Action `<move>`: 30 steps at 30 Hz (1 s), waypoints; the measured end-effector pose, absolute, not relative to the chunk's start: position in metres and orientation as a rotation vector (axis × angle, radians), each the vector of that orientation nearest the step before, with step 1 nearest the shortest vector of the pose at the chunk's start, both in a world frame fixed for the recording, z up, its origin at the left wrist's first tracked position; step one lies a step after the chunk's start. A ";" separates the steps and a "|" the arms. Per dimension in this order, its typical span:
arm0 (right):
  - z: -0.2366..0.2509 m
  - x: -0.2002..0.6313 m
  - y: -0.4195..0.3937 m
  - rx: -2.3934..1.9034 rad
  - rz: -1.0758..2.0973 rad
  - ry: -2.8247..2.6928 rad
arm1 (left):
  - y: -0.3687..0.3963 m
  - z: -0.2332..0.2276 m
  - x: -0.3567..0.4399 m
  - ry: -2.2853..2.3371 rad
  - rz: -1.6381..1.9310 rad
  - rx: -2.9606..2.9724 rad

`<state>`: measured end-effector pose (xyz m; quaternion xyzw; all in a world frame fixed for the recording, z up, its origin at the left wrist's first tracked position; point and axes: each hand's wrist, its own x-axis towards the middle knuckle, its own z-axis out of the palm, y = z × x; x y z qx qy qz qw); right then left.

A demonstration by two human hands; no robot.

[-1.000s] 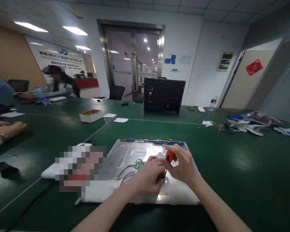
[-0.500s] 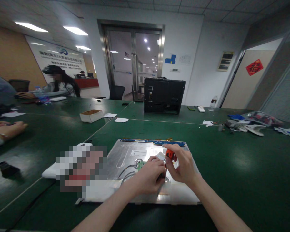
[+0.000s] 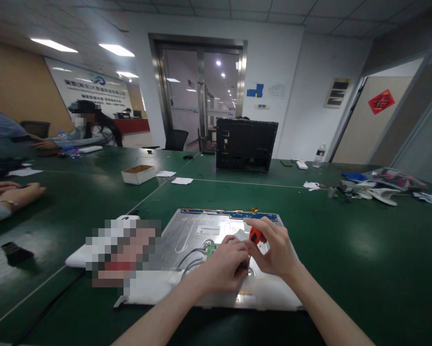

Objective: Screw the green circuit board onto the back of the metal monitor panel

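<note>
A flat display panel [image 3: 192,230] lies metal back up on the green table before me, a blue circuit strip [image 3: 216,214] along its far edge. My right hand [image 3: 277,247] pinches a screwdriver with an orange and black handle [image 3: 256,235], its shaft pointing down toward the panel. Close beside it, my left hand [image 3: 227,262] rests over the panel with curled fingers near the shaft; what they grip is hidden. A small green circuit board [image 3: 210,249] with black cables [image 3: 190,257] shows partly from under the left hand.
Left of the panel lies a white object [image 3: 79,254], partly pixelated, and a black piece [image 3: 17,253]. Farther back stand an open box [image 3: 139,176] and a black monitor housing [image 3: 246,144]. Other people's hands [image 3: 24,196] are at far left; bottle [image 3: 319,156] and clutter [image 3: 367,187] at right.
The whole view has shifted slightly, with things appearing a little lower and to the right. Both hands keep nearly the same pose at the screwdriver.
</note>
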<state>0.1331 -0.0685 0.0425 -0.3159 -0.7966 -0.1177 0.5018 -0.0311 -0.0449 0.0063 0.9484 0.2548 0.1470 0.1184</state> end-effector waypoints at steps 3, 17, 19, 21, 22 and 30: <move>0.046 0.136 -0.070 -0.753 -0.232 -1.966 | -0.046 0.008 -0.031 0.764 0.423 2.780; 0.043 0.136 -0.067 -0.822 -0.348 -1.952 | -0.047 0.009 -0.032 0.742 0.426 2.781; 0.044 0.138 -0.067 -0.854 -0.333 -1.952 | -0.047 0.010 -0.033 0.752 0.426 2.788; 0.048 0.140 -0.068 -0.928 -0.319 -1.959 | -0.048 0.011 -0.033 0.762 0.432 2.793; 0.050 0.140 -0.069 -0.980 -0.313 -1.975 | -0.048 0.012 -0.033 0.764 0.435 2.793; 0.100 0.137 -0.074 -1.513 -0.331 -2.331 | -0.047 0.013 -0.033 0.770 0.402 2.781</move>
